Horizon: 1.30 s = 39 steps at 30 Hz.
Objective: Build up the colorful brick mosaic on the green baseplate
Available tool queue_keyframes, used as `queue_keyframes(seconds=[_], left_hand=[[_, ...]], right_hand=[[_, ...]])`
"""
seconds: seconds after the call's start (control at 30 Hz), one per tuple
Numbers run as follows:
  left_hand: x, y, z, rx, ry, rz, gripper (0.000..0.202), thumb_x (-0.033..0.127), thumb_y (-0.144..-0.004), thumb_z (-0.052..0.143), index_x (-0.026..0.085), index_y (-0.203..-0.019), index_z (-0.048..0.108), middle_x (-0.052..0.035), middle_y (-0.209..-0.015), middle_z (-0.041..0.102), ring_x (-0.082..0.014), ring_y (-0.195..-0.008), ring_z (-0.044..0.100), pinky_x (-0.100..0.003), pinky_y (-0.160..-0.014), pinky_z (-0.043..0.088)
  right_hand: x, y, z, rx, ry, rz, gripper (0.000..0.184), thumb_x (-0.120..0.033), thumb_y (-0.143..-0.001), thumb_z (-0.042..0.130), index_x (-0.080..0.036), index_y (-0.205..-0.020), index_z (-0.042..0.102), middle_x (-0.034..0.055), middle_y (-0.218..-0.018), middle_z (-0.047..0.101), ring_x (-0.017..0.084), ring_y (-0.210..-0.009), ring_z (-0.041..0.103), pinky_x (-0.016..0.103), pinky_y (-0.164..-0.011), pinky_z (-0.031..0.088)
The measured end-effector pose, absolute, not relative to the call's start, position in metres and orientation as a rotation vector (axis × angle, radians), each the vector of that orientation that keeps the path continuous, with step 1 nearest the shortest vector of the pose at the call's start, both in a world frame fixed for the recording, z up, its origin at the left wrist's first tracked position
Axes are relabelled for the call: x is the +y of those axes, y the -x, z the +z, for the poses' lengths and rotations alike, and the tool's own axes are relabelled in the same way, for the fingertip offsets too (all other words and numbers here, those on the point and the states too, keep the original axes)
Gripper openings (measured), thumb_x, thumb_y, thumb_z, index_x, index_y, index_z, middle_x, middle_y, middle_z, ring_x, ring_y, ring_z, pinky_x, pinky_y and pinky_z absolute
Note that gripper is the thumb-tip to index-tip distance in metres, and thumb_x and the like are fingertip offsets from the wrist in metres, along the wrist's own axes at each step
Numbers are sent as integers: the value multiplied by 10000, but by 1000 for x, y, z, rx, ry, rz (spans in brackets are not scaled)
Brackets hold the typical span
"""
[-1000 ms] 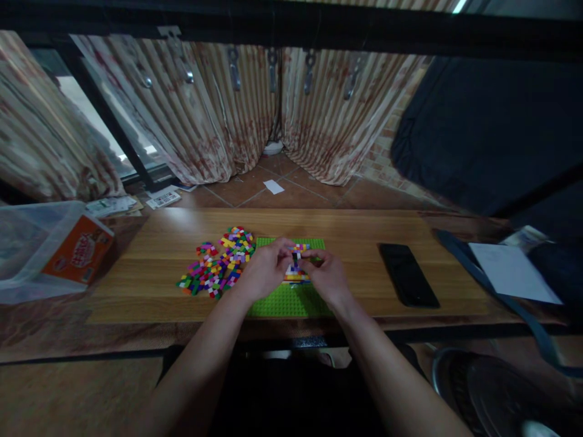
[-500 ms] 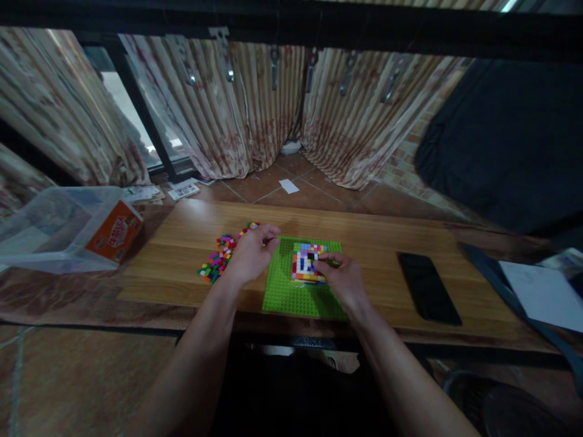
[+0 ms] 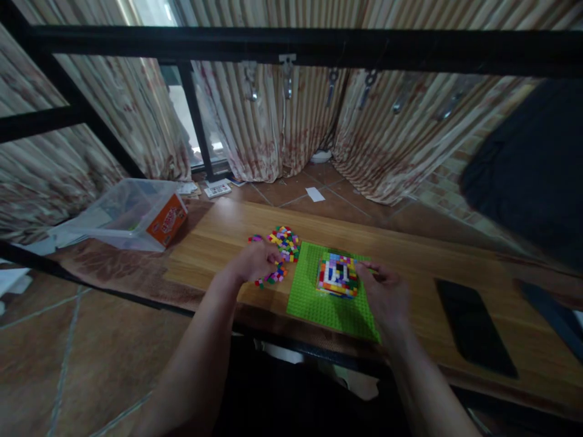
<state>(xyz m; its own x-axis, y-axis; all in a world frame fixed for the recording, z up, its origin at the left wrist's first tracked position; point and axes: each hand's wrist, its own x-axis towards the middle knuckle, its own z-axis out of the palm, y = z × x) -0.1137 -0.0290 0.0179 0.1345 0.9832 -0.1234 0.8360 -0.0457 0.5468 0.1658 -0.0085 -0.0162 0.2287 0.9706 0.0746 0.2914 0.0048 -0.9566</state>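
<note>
My left hand (image 3: 259, 261) is over the loose toy bricks (image 3: 286, 243), its fingers bent down among them and closed. Whatever they pinch is too small to make out. A low square build of toy bricks (image 3: 337, 274), with white, black and many-coloured pieces, sits on a green studded baseplate (image 3: 334, 314). At the build's right edge is my right hand (image 3: 387, 294), thumb and fingers drawn together in a pinch. Its fingertips seem to touch the upper right side of the build. Anything between those fingers is hidden.
A wooden board (image 3: 209, 243) lies under the bricks and baseplate. On it, to the right, is a black phone-like slab (image 3: 476, 328). A clear plastic box (image 3: 130, 215) with an orange label stands at the left. A dark bar (image 3: 291, 45) with metal clips crosses above.
My left hand has moved down from beside the baseplate into the loose bricks. My right hand has shifted slightly to the build's right edge. The view has turned left.
</note>
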Motion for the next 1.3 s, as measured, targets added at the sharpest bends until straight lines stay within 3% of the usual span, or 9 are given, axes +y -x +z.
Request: queue_keyframes(seconds=[0.13,0.23,0.47,0.63,0.97,1.07,1.17,1.3], left_hand=[[-31,107,22,1818,-2003,339,200,108,-637,566,213,-722,714,-5,-696,681,-178,-703,625,-262,-674,474],[-32,101,21,1873,-1970,312,95,144,-623,637,220,-657,682,-6,-651,656,-207,-718,641,-290,-708,491],[-36,80,21,2122,-1939,156,217,201,-637,721,192,-848,674,-93,-852,716,-274,-886,686,-355,-784,531],[-34,73,19,2155,-1884,194,124,163,-681,693,156,-798,654,-154,-874,716,-328,-927,689,-433,-810,538],[-29,88,10,2121,-1879,234,233,68,-722,557,163,-893,684,-114,-916,736,-250,-914,696,-344,-826,520],[-33,88,16,2124,-1860,213,197,170,-711,636,174,-906,670,-97,-901,734,-251,-899,693,-327,-792,524],[-37,78,22,2183,-1850,140,369,327,-666,719,154,-983,643,-127,-920,726,-296,-934,687,-347,-775,531],[-38,61,21,2263,-1867,16,514,265,-711,677,97,-1183,562,-182,-1051,704,-303,-1025,670,-346,-827,525]], right_hand=[[-9,-157,-14,-1211,1493,863,331,-456,-680,703,-151,-802,737,74,-717,718,183,-584,634,288,-543,481],[-10,-152,-13,-1222,1446,919,324,-450,-676,704,-153,-803,733,73,-738,723,183,-600,638,303,-568,505],[-11,-150,-11,-1196,1437,980,343,-460,-646,726,-155,-801,735,70,-708,724,190,-581,642,319,-555,528],[-11,-149,-11,-1175,1417,1000,326,-445,-618,741,-156,-770,733,75,-742,734,193,-615,652,320,-591,538],[-13,-151,-7,-1194,1446,1004,337,-456,-617,729,-157,-771,739,66,-737,723,179,-616,625,309,-609,513],[-13,-150,-5,-1202,1450,1002,326,-450,-617,725,-158,-761,739,65,-738,726,177,-621,626,301,-608,508],[-13,-150,-6,-1198,1452,1001,330,-454,-614,724,-159,-760,738,65,-739,730,181,-624,630,302,-603,508],[-11,-152,-10,-1235,1451,997,330,-460,-631,718,-161,-767,742,59,-736,728,178,-630,626,300,-613,503]])
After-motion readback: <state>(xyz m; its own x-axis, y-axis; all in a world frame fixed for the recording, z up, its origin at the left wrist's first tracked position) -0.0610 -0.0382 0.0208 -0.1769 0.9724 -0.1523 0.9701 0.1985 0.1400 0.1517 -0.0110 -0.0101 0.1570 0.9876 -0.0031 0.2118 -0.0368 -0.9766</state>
